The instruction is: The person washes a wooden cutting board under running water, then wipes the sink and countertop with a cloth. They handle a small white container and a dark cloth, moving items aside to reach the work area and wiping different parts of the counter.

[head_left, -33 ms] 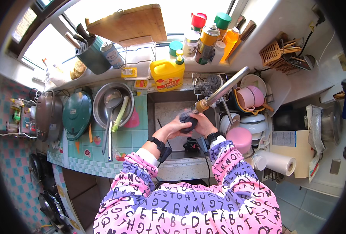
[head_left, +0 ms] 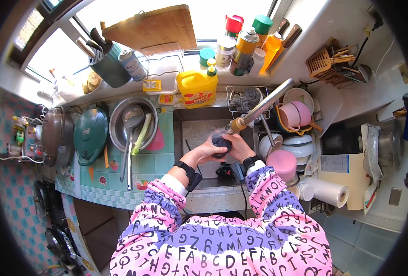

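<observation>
Gripping: left hand [head_left: 208, 151] and right hand [head_left: 237, 146] both clasp a dark object [head_left: 221, 140].
Object position: over the sink [head_left: 199, 131], under the faucet [head_left: 259, 110] tip.
Far side: yellow detergent bottle [head_left: 197, 86].
Left counter: steel bowl [head_left: 121, 120] with ladle.
Right: pink cup [head_left: 282, 163].

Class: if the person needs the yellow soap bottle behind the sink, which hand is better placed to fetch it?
Probably left: the soap bottle stands on the left hand's side.
</observation>
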Demonstrator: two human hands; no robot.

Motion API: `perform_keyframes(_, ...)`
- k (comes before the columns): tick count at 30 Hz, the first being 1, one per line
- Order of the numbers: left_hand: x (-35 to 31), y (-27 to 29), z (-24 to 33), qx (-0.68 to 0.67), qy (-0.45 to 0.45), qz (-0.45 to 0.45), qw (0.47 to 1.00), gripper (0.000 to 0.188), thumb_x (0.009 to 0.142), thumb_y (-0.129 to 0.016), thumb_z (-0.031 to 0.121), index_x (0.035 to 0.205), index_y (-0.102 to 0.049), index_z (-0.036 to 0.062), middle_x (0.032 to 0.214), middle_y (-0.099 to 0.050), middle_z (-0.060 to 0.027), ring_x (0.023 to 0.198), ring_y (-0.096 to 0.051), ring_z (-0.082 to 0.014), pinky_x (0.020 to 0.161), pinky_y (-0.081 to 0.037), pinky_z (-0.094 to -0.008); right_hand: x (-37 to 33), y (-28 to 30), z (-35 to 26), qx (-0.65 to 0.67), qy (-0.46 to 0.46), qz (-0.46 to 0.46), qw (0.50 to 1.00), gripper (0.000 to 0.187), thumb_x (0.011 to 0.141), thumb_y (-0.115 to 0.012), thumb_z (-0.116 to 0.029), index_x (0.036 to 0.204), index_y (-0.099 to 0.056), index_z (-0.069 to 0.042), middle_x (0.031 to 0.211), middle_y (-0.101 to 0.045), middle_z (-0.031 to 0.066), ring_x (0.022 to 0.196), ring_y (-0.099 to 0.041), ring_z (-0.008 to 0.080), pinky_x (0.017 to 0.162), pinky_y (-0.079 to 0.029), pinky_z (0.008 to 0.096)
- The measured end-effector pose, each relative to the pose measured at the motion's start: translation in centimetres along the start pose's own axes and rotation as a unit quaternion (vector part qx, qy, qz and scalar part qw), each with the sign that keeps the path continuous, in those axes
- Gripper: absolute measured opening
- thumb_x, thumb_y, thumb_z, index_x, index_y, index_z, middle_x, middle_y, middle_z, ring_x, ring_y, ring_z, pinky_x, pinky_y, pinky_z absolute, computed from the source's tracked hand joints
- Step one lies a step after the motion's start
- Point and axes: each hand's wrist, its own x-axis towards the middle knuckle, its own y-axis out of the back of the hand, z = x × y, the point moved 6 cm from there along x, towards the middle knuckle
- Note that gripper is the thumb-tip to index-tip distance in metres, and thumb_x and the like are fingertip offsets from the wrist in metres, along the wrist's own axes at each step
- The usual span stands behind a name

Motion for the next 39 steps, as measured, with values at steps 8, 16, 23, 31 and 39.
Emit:
perform_keyframes(8, 2.1, -0.5, 0.2, 0.558, -0.031, 0.092, 0.824, 0.071, 0.066, -0.077, 0.032, 0.123, -0.050, -0.0020, 0.097, -0.071, -0.0208, 0.091, -0.070, -0.0342, 0.075, -0.056, -0.0413, 0.2, -0.4, 1.3, -0.127, 0.045, 0.104, 0.985, 0.016, 0.097, -0.052, -0.015, 0.097, -0.062, -0.003, 0.086, -0.065, 0.0042, 0.077, -0.061, 0.0139, 0.069, -0.048, 0.0300)
perform_keyframes(16, 0.0, -2.8, 0.5, 0.620, -0.110, 0.199, 0.751, 0.052, 0.074, -0.072, 0.025, 0.115, -0.051, -0.0004, 0.094, -0.071, -0.0203, 0.087, -0.070, -0.0374, 0.075, -0.056, -0.0449, 0.9, 1.2, 2.3, -0.158, 0.040, 0.142, 0.976, 0.016, 0.095, -0.050, -0.012, 0.094, -0.063, -0.004, 0.086, -0.063, 0.0034, 0.079, -0.059, 0.0129, 0.071, -0.046, 0.0303)
perform_keyframes(23, -0.8, 3.4, -0.2, 0.535, -0.014, 0.320, 0.782, 0.060, 0.069, -0.075, 0.029, 0.114, -0.050, -0.0011, 0.097, -0.071, -0.0224, 0.093, -0.069, -0.0389, 0.078, -0.055, -0.0451, 1.8, 7.0, -3.7, -0.166, 0.196, 0.186, 0.948, 0.022, 0.094, -0.057, -0.014, 0.112, -0.065, -0.004, 0.107, -0.065, 0.0015, 0.102, -0.058, 0.0140, 0.087, -0.045, 0.0304)
perform_keyframes(31, -0.9, 6.2, -4.5, 0.173, 0.024, 0.273, 0.946, 0.048, 0.074, -0.079, 0.020, 0.104, -0.052, -0.0048, 0.078, -0.068, -0.0133, 0.053, -0.064, -0.0170, 0.043, -0.047, -0.0288, 4.8, 14.4, -5.4, -0.596, 0.205, 0.380, 0.677, 0.048, 0.084, -0.065, -0.030, 0.126, -0.055, -0.007, 0.122, -0.059, 0.0243, 0.114, -0.054, 0.0479, 0.097, -0.043, 0.0540)
perform_keyframes(39, -3.3, 4.9, -5.4, -0.087, 0.029, 0.154, 0.984, 0.024, 0.088, -0.069, 0.026, 0.101, -0.062, 0.0068, 0.086, -0.069, -0.0049, 0.064, -0.067, -0.0152, 0.052, -0.051, -0.0271, 3.5, 10.2, -3.2, -0.655, 0.118, 0.204, 0.718, 0.043, 0.097, -0.053, -0.029, 0.132, -0.052, -0.004, 0.117, -0.062, 0.0181, 0.119, -0.055, 0.0358, 0.100, -0.043, 0.0423)
